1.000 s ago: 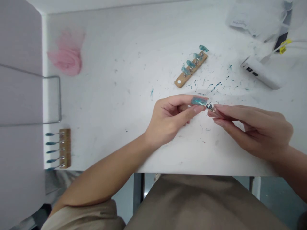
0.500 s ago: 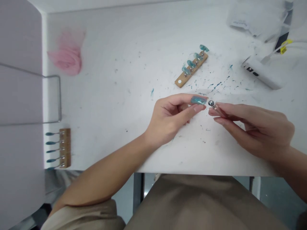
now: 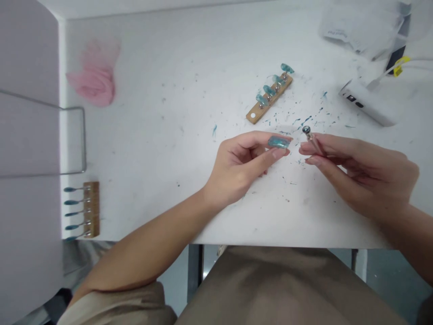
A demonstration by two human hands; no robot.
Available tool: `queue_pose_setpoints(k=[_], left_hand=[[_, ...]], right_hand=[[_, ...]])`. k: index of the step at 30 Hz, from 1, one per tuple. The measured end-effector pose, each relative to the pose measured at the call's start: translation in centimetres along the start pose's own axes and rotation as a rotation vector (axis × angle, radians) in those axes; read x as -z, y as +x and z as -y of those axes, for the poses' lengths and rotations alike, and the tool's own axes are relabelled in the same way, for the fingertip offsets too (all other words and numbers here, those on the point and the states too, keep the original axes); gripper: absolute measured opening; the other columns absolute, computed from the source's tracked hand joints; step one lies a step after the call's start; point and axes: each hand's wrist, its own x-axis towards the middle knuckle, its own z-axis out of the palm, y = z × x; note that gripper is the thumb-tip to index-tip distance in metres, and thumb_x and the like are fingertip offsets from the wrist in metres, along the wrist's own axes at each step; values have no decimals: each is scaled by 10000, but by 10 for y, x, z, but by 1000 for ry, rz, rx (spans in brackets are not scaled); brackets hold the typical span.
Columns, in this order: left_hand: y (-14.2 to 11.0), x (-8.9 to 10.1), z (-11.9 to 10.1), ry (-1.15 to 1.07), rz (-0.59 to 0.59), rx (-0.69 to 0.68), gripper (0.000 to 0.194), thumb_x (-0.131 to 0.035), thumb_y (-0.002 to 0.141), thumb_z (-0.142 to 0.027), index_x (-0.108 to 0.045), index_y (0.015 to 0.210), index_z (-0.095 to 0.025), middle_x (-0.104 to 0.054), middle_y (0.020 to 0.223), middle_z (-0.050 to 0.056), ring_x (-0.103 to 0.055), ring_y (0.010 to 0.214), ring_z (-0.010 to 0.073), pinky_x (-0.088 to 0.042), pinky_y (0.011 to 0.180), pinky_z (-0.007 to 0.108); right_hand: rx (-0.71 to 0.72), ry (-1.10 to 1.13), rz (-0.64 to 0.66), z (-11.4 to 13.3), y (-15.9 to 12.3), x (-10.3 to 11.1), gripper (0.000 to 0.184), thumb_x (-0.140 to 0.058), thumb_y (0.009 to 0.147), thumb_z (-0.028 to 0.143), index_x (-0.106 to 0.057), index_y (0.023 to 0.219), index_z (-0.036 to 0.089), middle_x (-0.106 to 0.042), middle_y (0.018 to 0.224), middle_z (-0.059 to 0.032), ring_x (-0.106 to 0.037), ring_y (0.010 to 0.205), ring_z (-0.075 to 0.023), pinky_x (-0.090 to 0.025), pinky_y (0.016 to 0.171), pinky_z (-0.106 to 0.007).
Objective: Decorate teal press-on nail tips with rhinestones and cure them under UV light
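My left hand [image 3: 241,164] is closed, pinching a glossy blue-green press-on nail [image 3: 278,142] between the thumb and the fingers. Just to its right, my right hand [image 3: 363,171] grips a slim pinkish, partly see-through stick tool [image 3: 315,145] between thumb and forefinger. This tool ends in a round, shiny silver tip [image 3: 306,130], angled up and left, apart from the nail. Beyond the hands lies a small wooden stand [image 3: 270,103] with several blue-green press-on nails [image 3: 269,90] on metal posts.
A second wooden rack [image 3: 94,210] with several dark teal nails stands at the left edge. A crumpled pink cloth [image 3: 96,85] lies at the back left. On the right are a white device [image 3: 372,104] with a cable and a plastic pouch [image 3: 361,29]. Blue specks mark the white tabletop [image 3: 162,149].
My right hand has shifted slightly up and to the right, taking the tool's silver tip farther from the nail. My left hand has hardly moved.
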Motion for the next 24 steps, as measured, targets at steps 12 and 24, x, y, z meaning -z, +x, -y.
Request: queue_pose_setpoints(k=[12,24], left_hand=[[2,0,5,-95,-70,50,225,-994,824,-394,-848,937,-266,-815,848,10,-710,688,114,-537,528,222],[4,-1,3,-98,-98,73,278,-1047,736,-478,-890,889,-306,-833,824,-16,-682,646,97,-583,562,249]], right_hand=[[-38,8,5,-1,-1,-1,464,-785,1003,146,-770,1424,341,-758,1280,46,-813,1069,-147,-748,910,-256],[-63,56,1,2,1,-1,476,-778,998,115,-772,1420,334,-763,1266,56,-810,1070,-123,-740,955,-237]])
